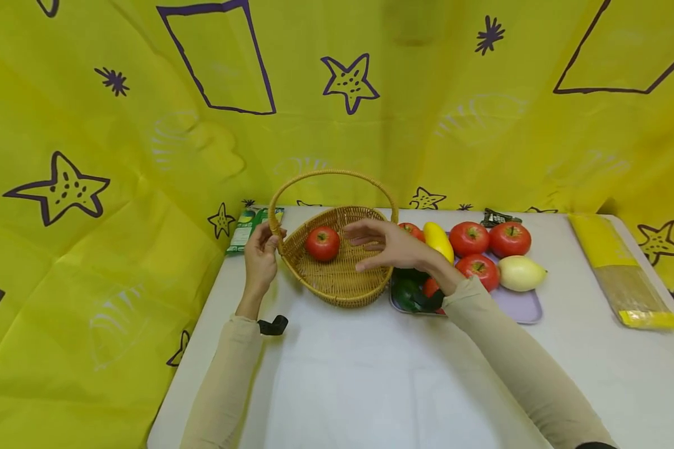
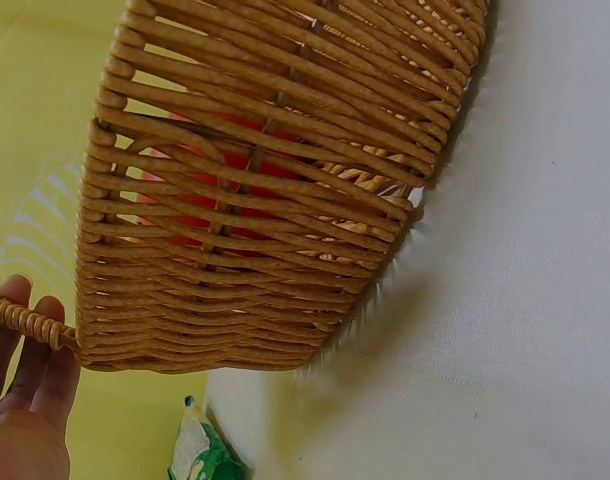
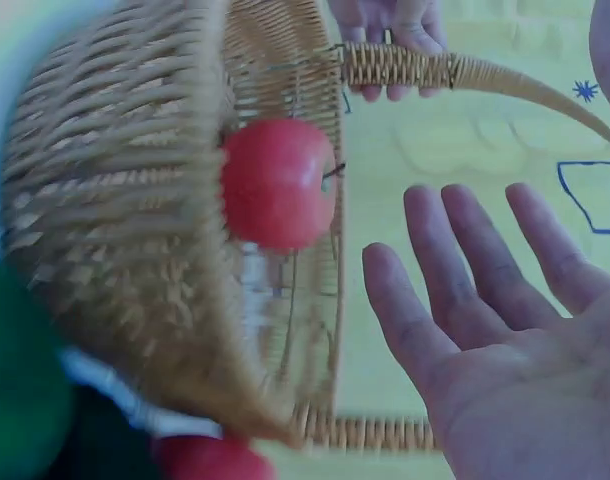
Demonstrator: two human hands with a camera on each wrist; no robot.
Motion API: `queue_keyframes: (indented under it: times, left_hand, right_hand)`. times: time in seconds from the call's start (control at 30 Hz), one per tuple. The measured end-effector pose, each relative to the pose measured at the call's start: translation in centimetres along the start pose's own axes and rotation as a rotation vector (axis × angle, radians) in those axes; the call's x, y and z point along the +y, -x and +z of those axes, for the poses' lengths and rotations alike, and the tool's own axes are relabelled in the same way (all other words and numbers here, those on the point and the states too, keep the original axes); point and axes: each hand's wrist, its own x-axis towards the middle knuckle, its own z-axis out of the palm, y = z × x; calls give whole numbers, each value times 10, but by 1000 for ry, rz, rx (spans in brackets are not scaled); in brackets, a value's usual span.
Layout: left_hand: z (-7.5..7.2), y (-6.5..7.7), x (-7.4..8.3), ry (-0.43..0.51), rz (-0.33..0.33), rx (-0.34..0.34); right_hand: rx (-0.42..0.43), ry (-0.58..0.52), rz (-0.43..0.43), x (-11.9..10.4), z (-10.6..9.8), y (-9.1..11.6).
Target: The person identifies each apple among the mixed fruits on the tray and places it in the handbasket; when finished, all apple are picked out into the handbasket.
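A wicker basket (image 1: 348,284) with a tall arched handle (image 1: 332,172) stands on the table, one red apple (image 1: 322,244) inside it. My left hand (image 1: 261,262) grips the base of the handle at the basket's left side; the left wrist view shows its fingers (image 2: 30,365) around the wrapped cane. Over the basket's right half is my right hand (image 1: 395,246), its fingers spread and nothing in it. In the right wrist view the palm (image 3: 525,400) faces the camera, apart from the apple (image 3: 280,185).
Right of the basket, a lilac tray (image 1: 519,305) holds several red apples (image 1: 477,271), a yellow mango-like fruit (image 1: 438,240), a pale yellow lemon-shaped fruit (image 1: 521,273) and a dark green vegetable (image 1: 407,294). A green packet (image 1: 241,234) lies behind my left hand; a long yellow-ended packet (image 1: 623,274) lies far right.
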Motion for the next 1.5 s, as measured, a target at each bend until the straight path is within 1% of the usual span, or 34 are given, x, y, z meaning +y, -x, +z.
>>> queue_keyframes:
  times: [0.13, 0.3, 0.43, 0.53, 0.63, 0.73, 0.9, 1.0, 1.13, 1.27, 1.5]
  left_hand:
    - [0, 1, 1, -7, -6, 13]
    - [-2, 2, 3, -13, -16, 22]
    - [-2, 3, 3, -13, -23, 26]
    - [-3, 4, 2, -11, -21, 30]
    - [-3, 4, 3, -16, -16, 35]
    - [-3, 5, 4, -15, -10, 37]
    - [0, 4, 4, -9, -8, 35]
    - [2, 4, 4, -8, -1, 30]
    - [4, 4, 4, -5, 1, 32]
    - [5, 4, 3, -6, 4, 30]
    - [4, 4, 0, -14, 16, 48]
  right_hand:
    - [42, 62, -39, 3, -7, 31]
    - [137, 153, -37, 11, -17, 72]
    - [229, 236, 1, 23, -23, 106]
    - [290, 273, 41, 32, -26, 127]
    - [336, 281, 71, 39, -26, 144]
    - [368, 332, 67, 45, -25, 156]
    - [407, 414, 33, 57, -21, 172]
    - [429, 429, 35, 63, -17, 177]
    - [446, 487, 39, 69, -12, 178]
    - [453, 580, 40, 72, -7, 177]
    - [456, 632, 10, 74, -2, 173]
